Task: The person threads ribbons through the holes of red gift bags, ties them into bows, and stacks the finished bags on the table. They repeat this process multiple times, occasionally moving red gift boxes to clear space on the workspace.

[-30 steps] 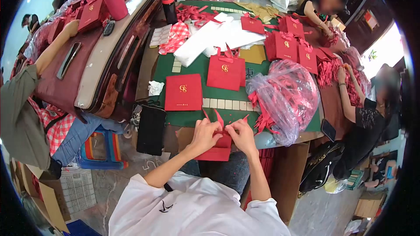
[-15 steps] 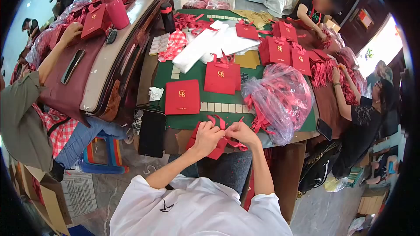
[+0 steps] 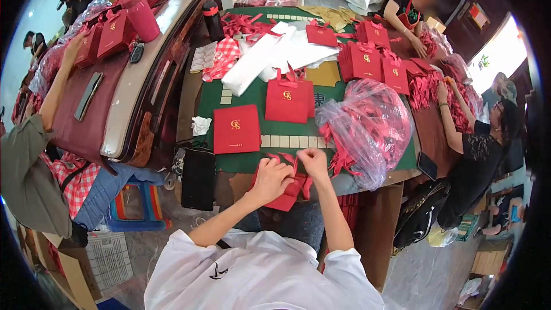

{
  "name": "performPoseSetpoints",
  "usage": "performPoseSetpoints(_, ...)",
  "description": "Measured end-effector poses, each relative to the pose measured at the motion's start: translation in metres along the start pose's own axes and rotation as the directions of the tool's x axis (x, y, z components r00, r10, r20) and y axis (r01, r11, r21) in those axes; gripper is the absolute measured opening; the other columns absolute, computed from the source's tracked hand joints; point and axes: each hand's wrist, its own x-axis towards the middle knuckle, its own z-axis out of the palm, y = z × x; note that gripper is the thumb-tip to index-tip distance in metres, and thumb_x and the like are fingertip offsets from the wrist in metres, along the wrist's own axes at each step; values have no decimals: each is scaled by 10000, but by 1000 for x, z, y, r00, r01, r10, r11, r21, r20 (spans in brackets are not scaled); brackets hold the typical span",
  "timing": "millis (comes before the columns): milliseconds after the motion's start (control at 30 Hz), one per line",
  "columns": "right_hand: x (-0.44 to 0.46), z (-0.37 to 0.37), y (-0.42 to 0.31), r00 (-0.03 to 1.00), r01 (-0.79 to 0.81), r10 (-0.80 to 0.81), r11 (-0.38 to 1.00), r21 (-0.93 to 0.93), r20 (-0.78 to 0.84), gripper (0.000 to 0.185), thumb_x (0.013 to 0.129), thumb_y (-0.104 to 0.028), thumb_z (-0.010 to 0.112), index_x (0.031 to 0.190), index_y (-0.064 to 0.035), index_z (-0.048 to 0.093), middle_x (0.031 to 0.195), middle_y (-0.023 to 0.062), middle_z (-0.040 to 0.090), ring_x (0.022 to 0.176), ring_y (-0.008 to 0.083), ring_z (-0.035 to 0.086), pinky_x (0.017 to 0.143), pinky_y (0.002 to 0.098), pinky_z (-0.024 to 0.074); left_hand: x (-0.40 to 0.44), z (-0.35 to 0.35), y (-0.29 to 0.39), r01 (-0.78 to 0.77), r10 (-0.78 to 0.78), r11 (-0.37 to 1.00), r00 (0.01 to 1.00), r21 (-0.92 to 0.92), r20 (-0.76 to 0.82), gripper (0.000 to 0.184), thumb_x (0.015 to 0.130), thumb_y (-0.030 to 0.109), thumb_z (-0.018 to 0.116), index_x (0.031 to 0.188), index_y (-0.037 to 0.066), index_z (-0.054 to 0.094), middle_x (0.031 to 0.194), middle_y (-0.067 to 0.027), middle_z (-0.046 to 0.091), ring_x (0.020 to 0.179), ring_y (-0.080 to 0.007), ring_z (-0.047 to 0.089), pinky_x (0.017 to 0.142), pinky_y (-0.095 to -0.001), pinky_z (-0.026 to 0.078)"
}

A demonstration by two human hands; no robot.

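Red card forms a flat square bag [image 3: 236, 129] on the green-topped table [image 3: 229, 165]. At the near edge, our left hand [image 3: 272, 181] grasps the top of a small red paper bag [image 3: 281, 202]; it seems light, easily creased, best held by its rim. Beside soft-looking red ribbon [image 3: 307, 187], our right hand [image 3: 314, 163] curls; we cannot tell whether it pinches any. A crinkled clear plastic sack [image 3: 373, 132] bulges rightward.

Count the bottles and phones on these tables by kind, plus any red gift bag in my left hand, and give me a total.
Pink thermos: 1
Black bottle with red-trimmed lid: 1
Phones: 2
Red gift bag in your left hand: 1
Total: 5
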Motion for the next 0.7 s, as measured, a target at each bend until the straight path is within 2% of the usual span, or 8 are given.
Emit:
performPoseSetpoints(67,6,-2,4,999,20,-19,999,39,-29,254,840,-228,727,805,24,719,704,48,686,661,106,611,632,283,478,0,1,-3,-15,14,999,1000,33,5,160,760,199,772,839,153,641,770,2,632,804,-211,552,817,-393,353)
performPoseSetpoints(200,-3,-28,3,994,111,-111,994,9,5,252,896,-235,692,886,16,716,763,69,705,683,119,620,657,291,488,-8,3,-19,202,-201,979,978,-12,51,174,762,207,778,859,140,650,787,-7,651,782,-232,565,805,-391,359)
performPoseSetpoints(267,-18,-44,-4,986,133,-148,976,-171,-78,216,914,-193,669,899,19,712,755,35,691,721,77,603,665,262,472,-15,5,-26,268,-266,963,961,-18,68,179,764,211,780,866,137,653,792,-7,655,775,-238,569,803,-395,362)
performPoseSetpoints(333,-32,-51,-6,987,121,-144,959,-257,-70,149,879,-133,669,960,-13,703,786,72,660,691,146,625,663,294,488,-16,6,-30,295,-291,954,954,-51,79,184,767,214,779,879,135,656,809,-4,665,775,-241,577,799,-405,368)
performPoseSetpoints(400,-44,-54,-3,963,256,-267,861,-440,39,233,811,-65,673,1044,-49,678,875,110,606,732,235,624,679,323,505,-18,6,-32,315,-308,947,946,-63,102,185,773,206,771,897,133,654,839,-12,683,797,-249,589,804,-408,370)
performPoseSetpoints(433,-48,-56,-4,933,361,-324,821,-443,158,341,749,-29,692,1084,-85,658,984,124,549,902,298,586,786,372,506,-18,5,-33,335,-325,940,938,-71,117,187,780,197,762,915,131,651,869,-19,701,818,-256,601,809,-411,372)
performPoseSetpoints(567,-74,-47,-25,888,442,-293,760,-477,354,315,704,-95,782,1001,-104,676,1083,121,534,1108,353,478,942,456,437,-18,0,-36,394,-374,911,915,-124,153,171,790,205,749,917,135,659,870,-11,705,840,-247,612,831,-405,374)
performPoseSetpoints(700,-78,-39,-17,847,527,-402,723,-446,348,202,731,-124,780,878,-79,650,1077,123,553,1064,347,501,924,442,443,-17,0,-42,457,-419,861,886,-224,200,161,793,229,736,912,142,672,832,-1,704,824,-232,637,824,-409,384)
